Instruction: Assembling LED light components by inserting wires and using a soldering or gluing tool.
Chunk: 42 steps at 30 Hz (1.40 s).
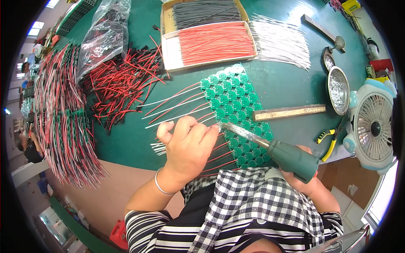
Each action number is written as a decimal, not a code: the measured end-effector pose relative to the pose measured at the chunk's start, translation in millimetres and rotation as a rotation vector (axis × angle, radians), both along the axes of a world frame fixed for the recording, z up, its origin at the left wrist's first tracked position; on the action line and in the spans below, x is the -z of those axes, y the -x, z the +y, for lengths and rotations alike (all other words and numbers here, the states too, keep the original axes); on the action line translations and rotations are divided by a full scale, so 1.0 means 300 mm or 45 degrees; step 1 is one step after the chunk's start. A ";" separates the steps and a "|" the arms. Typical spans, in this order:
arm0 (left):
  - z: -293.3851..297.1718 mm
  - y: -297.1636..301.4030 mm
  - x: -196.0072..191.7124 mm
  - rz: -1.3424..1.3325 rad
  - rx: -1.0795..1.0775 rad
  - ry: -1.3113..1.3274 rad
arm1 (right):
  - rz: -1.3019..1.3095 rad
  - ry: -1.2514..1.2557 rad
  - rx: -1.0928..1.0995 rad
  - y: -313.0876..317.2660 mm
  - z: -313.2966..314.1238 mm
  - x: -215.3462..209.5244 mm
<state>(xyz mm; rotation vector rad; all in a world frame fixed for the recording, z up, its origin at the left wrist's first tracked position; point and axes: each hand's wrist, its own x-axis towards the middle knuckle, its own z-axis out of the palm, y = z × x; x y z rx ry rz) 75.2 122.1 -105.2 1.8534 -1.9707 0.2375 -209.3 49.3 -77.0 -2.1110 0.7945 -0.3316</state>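
A green panel of round circuit boards (230, 99) lies in front of me on the table. Red and white wires (175, 105) stick out from its left edge. My left hand (187, 145) is closed at that edge, its fingertips pinching what looks like a thin red wire against the panel. In my right hand (300, 184) is a soldering iron (291, 158) with a green handle, gripped from below. Its metal tip points left and meets the board right beside my left fingertips. The exact contact spot is too small to make out.
Boxes of red wires (217, 42) and black wires (206, 14) stand behind, with loose white wires (280, 40) alongside. Red-black leads (122, 84) and wired boards (63, 126) are piled left. Rightward are a wooden bar (291, 112), metal dish (338, 90), pliers (331, 141) and fan (373, 124).
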 end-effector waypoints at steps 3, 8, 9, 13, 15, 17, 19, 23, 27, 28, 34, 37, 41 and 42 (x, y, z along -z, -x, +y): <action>-0.002 0.002 -0.001 0.001 0.007 0.000 | -0.022 0.127 -0.040 -0.015 -0.015 -0.009; -0.002 0.001 0.001 -0.020 0.007 0.002 | -0.034 0.170 -0.048 -0.022 -0.017 -0.012; -0.001 0.001 0.001 -0.022 0.007 0.002 | -0.026 0.156 -0.043 -0.024 -0.016 -0.015; -0.001 0.003 -0.003 -0.028 -0.003 -0.003 | -0.047 -0.050 -0.017 0.014 -0.001 0.011; -0.004 0.005 -0.006 -0.024 0.002 -0.007 | -0.039 0.020 0.054 0.015 0.017 0.021; -0.004 0.005 -0.007 -0.022 0.005 -0.004 | -0.020 0.095 0.051 0.014 0.017 0.023; -0.003 0.003 -0.006 -0.022 0.006 0.006 | 0.011 0.175 -0.024 0.012 0.006 0.024; -0.004 0.001 0.001 -0.030 0.006 0.005 | 0.017 0.170 -0.016 0.010 0.006 0.023; -0.006 0.003 -0.004 -0.038 0.012 -0.007 | 0.029 -0.312 0.286 0.086 0.028 0.032; -0.007 0.004 -0.005 -0.037 0.016 -0.009 | -0.139 -0.384 0.420 0.088 0.040 0.034; -0.001 0.001 -0.005 -0.054 0.001 -0.002 | -0.566 0.047 1.154 0.223 0.015 0.037; -0.002 0.002 -0.002 -0.054 0.001 0.013 | -0.608 0.323 1.320 0.291 -0.028 0.022; -0.004 -0.001 -0.004 -0.082 0.029 0.006 | -0.561 0.216 1.330 0.267 -0.017 0.003; -0.006 -0.003 -0.008 -0.090 0.044 0.005 | -0.531 0.074 1.175 0.268 -0.003 0.003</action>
